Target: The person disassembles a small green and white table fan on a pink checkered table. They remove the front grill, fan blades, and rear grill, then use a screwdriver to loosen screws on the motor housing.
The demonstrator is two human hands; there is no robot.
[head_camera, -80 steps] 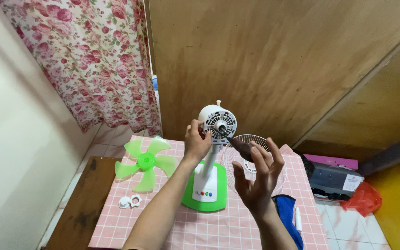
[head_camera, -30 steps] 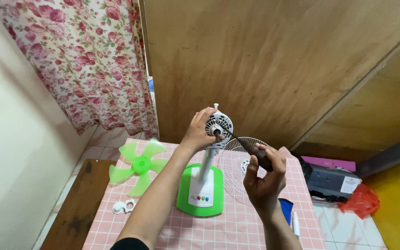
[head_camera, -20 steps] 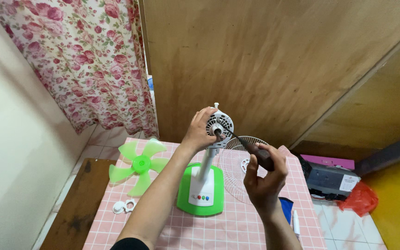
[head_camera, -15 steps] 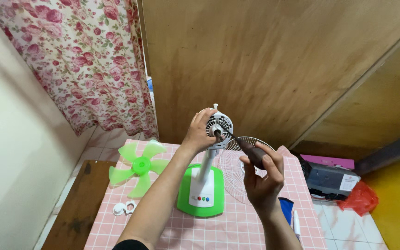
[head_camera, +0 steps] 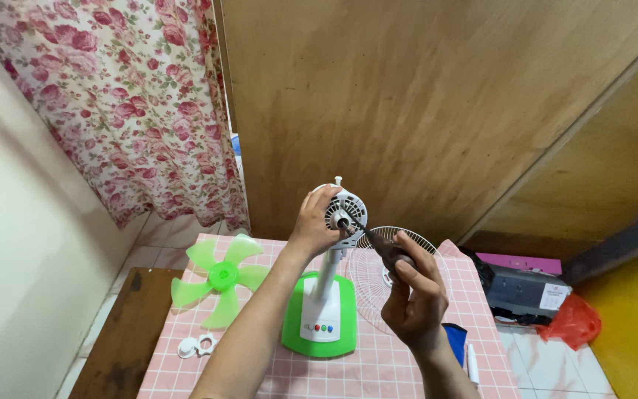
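Note:
A small fan with a white motor head [head_camera: 347, 209] on a white stem and green base [head_camera: 319, 325] stands on the pink checked tablecloth [head_camera: 348, 373]. My left hand [head_camera: 313, 222] grips the motor head from the left. In my right hand [head_camera: 411, 303] is a screwdriver with a dark handle [head_camera: 384, 247]; its tip rests at the front of the motor head near the shaft. The green fan blade [head_camera: 219, 279] lies flat to the left of the base. A white wire guard [head_camera: 378, 284] leans behind my right hand.
White plastic ring parts [head_camera: 199, 344] lie near the table's front left. A blue cloth [head_camera: 455, 343] and a white tube [head_camera: 472, 362] are at the right edge. A dark wooden board [head_camera: 123, 332], flowered curtain [head_camera: 127, 111], plywood wall [head_camera: 407, 96], grey box [head_camera: 529, 290] and red bag [head_camera: 574, 321] surround the table.
My right hand went from open fingers to a closed grip on the screwdriver handle and has been shifting its fingers on it. The left hand stays on the motor head. The view drifted slightly.

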